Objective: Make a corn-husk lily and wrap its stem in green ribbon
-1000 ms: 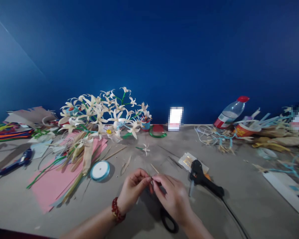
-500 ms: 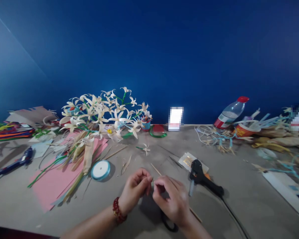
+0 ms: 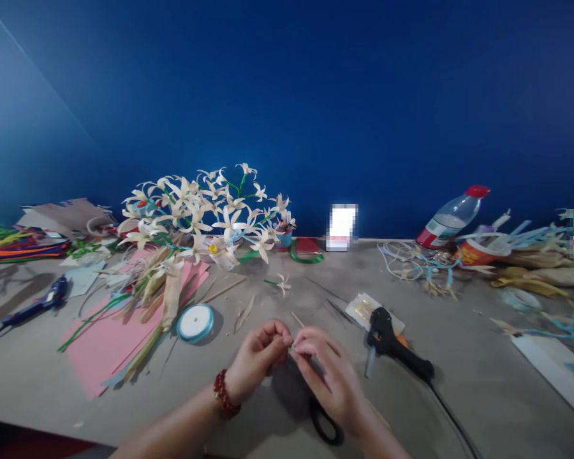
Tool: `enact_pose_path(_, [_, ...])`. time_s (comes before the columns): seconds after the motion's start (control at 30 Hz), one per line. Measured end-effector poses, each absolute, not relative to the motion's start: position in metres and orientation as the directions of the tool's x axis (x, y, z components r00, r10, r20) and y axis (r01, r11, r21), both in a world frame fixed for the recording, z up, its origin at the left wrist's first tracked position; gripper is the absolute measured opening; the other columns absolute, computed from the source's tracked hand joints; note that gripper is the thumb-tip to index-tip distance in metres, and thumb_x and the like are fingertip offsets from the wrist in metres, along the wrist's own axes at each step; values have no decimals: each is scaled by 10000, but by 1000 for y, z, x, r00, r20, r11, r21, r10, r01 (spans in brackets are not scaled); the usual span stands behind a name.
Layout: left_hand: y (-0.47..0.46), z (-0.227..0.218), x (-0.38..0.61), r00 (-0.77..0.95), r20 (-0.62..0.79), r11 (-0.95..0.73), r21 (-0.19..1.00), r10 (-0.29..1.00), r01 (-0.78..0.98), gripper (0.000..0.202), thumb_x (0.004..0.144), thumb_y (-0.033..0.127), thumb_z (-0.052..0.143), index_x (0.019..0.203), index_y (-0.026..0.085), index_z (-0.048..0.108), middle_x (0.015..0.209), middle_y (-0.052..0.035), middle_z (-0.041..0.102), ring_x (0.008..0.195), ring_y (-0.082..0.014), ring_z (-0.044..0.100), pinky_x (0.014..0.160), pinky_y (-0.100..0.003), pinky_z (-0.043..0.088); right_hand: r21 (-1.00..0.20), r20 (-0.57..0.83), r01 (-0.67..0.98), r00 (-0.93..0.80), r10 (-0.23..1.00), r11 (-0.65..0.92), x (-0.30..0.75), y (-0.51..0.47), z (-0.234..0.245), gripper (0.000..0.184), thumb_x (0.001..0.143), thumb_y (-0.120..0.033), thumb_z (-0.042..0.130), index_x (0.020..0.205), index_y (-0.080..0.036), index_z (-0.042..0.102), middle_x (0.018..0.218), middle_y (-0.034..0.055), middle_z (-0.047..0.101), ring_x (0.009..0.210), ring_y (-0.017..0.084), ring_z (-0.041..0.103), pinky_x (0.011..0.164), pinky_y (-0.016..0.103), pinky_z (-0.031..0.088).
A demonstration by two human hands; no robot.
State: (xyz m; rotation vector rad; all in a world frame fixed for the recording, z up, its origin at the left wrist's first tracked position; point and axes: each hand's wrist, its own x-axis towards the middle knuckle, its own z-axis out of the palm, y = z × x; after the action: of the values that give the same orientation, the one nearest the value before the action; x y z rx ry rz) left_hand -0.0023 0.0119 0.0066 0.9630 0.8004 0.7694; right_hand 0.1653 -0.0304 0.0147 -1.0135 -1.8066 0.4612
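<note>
My left hand (image 3: pixel 264 350), with a red bead bracelet (image 3: pixel 226 394) at its wrist, is closed in a pinch. My right hand (image 3: pixel 332 376) pinches close beside it, fingertips almost touching. A tiny greenish bit (image 3: pixel 293 346) shows between the fingertips; its kind is too small to make out. Under my right hand lie a thin stick (image 3: pixel 296 319) and a black loop handle (image 3: pixel 326 426), both partly hidden. Beyond the hands, a single white flower (image 3: pixel 282 284) with a green stem lies on the table. A roll of light blue ribbon (image 3: pixel 195 322) lies left of my left hand.
A black glue gun (image 3: pixel 387 338) lies to the right, its cord running forward. Many white flowers (image 3: pixel 196 217) stand at the back left, above pink paper (image 3: pixel 95 344). A blue glue gun (image 3: pixel 38 306) is far left. At the back right leans a bottle (image 3: pixel 452 217).
The fingers of my right hand have straightened and shifted slightly at the pinch. My left hand has barely moved. The whole view has shifted a little.
</note>
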Motion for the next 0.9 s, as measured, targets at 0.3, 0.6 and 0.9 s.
enact_pose_path(0.3, [14, 3, 1, 462, -232, 337, 928, 856, -159, 466, 731, 592, 707, 802, 177, 508, 482, 110, 387, 389, -31, 245, 381, -184, 143, -981, 195, -33, -166, 967, 192, 163, -31, 3, 243, 955, -327, 532, 1177, -230, 541, 875, 25, 608, 652, 124, 608, 584, 230, 548])
enact_pose_path(0.6, [18, 8, -3, 400, -211, 286, 948, 892, -137, 423, 746, 554, 706, 793, 178, 517, 468, 119, 358, 390, -33, 218, 388, -185, 130, -785, 365, 506, -91, 927, 358, 169, -26, 10, 197, 941, -278, 542, 1106, -210, 625, 762, 17, 619, 675, 159, 610, 659, 265, 504])
enact_pose_path(0.9, [15, 7, -3, 382, -73, 81, 997, 921, -3, 319, 843, 477, 632, 796, 176, 537, 584, 52, 496, 522, -88, 453, 518, -199, 363, -615, 432, 637, -221, 875, 465, 167, -24, 12, 165, 975, -213, 470, 867, -215, 594, 771, 26, 623, 708, 171, 606, 654, 259, 468])
